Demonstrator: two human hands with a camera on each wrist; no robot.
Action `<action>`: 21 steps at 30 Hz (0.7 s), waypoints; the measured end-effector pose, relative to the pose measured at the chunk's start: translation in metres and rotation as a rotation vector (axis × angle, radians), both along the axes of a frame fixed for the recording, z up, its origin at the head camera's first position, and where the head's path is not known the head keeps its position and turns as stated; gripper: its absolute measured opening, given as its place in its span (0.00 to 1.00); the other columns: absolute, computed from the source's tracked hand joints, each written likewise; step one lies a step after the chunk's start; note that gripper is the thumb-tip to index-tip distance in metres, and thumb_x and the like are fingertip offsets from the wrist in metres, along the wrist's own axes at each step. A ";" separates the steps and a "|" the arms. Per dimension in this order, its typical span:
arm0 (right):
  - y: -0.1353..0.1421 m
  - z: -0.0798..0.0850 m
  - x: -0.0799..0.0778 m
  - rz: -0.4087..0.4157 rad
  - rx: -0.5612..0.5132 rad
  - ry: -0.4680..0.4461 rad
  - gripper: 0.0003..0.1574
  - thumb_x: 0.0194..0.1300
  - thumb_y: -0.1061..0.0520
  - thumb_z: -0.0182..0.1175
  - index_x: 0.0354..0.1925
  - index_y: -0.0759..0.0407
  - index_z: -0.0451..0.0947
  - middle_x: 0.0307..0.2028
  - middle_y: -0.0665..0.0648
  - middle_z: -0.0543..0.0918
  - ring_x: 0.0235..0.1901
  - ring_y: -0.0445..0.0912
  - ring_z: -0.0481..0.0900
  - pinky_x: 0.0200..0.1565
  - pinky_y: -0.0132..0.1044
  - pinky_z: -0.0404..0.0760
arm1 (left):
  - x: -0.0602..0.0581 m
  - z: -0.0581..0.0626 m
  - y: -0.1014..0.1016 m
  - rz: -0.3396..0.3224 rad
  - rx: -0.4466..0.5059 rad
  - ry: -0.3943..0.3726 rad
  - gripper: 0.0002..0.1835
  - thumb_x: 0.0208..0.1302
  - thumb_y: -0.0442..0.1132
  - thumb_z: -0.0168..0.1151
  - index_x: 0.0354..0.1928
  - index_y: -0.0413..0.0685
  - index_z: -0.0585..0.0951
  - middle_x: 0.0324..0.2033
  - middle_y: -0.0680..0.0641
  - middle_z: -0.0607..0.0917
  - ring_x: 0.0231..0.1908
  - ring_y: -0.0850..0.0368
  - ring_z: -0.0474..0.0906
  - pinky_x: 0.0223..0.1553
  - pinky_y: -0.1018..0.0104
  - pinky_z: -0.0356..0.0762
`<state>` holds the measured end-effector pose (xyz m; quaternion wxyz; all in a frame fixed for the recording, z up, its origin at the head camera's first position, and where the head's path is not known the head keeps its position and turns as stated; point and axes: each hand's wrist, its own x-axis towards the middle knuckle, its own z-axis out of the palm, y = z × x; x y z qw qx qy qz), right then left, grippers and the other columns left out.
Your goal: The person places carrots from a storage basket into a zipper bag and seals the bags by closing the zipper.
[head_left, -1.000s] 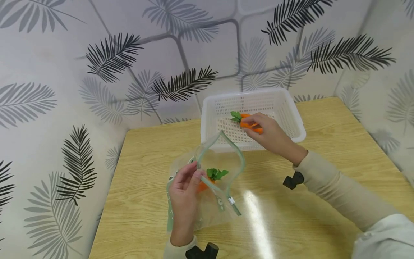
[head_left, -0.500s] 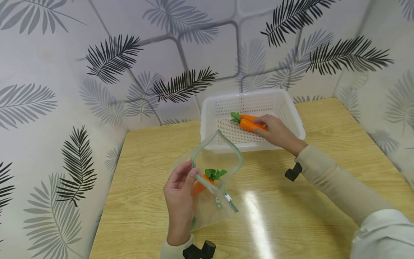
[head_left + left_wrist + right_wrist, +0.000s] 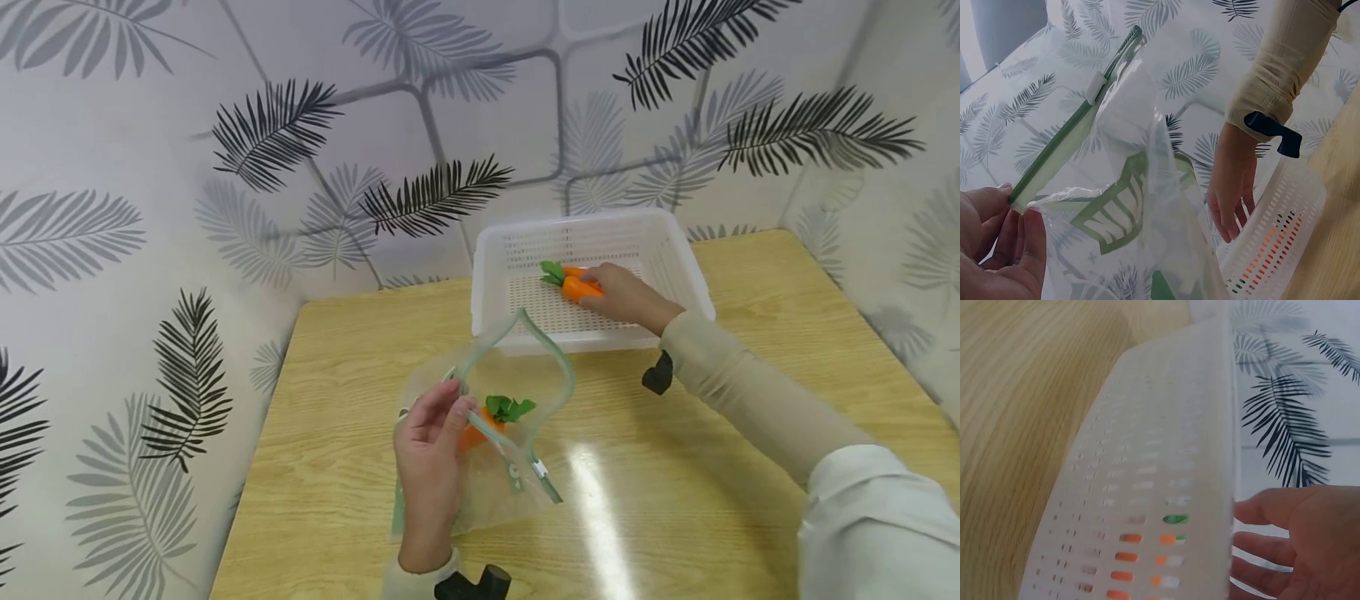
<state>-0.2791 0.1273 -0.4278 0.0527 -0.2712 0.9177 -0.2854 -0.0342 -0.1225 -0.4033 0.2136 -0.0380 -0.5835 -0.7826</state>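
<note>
My left hand [image 3: 431, 437] pinches the green zip rim [image 3: 1060, 156] of a clear plastic bag [image 3: 502, 483] and holds its mouth open above the table. Inside the bag lies an orange toy carrot [image 3: 480, 429] with green leaves. My right hand [image 3: 622, 293] reaches into the white perforated basket [image 3: 585, 221], its straight fingers [image 3: 1272, 540] touching two orange carrots [image 3: 579, 286] on the basket floor. In the left wrist view the right hand [image 3: 1232, 187] hangs over the basket [image 3: 1279, 231] with nothing closed in it.
The wooden table [image 3: 750, 392] stands in a corner of walls with leaf-patterned paper. The basket sits against the back wall. Glare falls on the tabletop near the bag.
The right hand has sunk deeper into the basket, and the carrot it gripped now lies on the basket floor under its fingers. The left hand keeps the bag open, nearly still.
</note>
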 end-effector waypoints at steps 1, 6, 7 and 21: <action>0.000 0.000 -0.002 -0.012 0.012 -0.015 0.26 0.61 0.56 0.53 0.53 0.72 0.68 0.49 0.69 0.72 0.49 0.60 0.69 0.50 0.52 0.68 | 0.000 0.000 0.000 -0.001 0.000 0.001 0.14 0.56 0.28 0.58 0.45 0.29 0.74 0.34 0.42 0.78 0.35 0.52 0.77 0.38 0.65 0.78; 0.009 -0.006 -0.015 -0.107 0.082 -0.076 0.26 0.63 0.55 0.48 0.55 0.71 0.65 0.53 0.69 0.68 0.54 0.61 0.63 0.55 0.54 0.62 | 0.002 -0.001 -0.002 -0.005 -0.011 -0.005 0.14 0.56 0.28 0.58 0.45 0.30 0.74 0.34 0.42 0.78 0.35 0.51 0.78 0.38 0.65 0.78; 0.013 -0.008 -0.018 -0.125 0.094 -0.079 0.26 0.62 0.55 0.48 0.55 0.71 0.65 0.53 0.70 0.68 0.54 0.61 0.63 0.55 0.54 0.61 | 0.001 -0.001 -0.002 -0.006 -0.011 -0.007 0.14 0.56 0.28 0.58 0.45 0.30 0.74 0.34 0.42 0.78 0.36 0.51 0.78 0.38 0.65 0.78; 0.041 -0.031 -0.039 -0.196 0.174 -0.217 0.33 0.63 0.53 0.48 0.61 0.69 0.54 0.57 0.73 0.59 0.57 0.65 0.56 0.56 0.58 0.57 | -0.001 -0.002 0.001 -0.012 -0.007 -0.022 0.14 0.56 0.29 0.58 0.46 0.32 0.75 0.36 0.41 0.78 0.37 0.49 0.78 0.38 0.65 0.78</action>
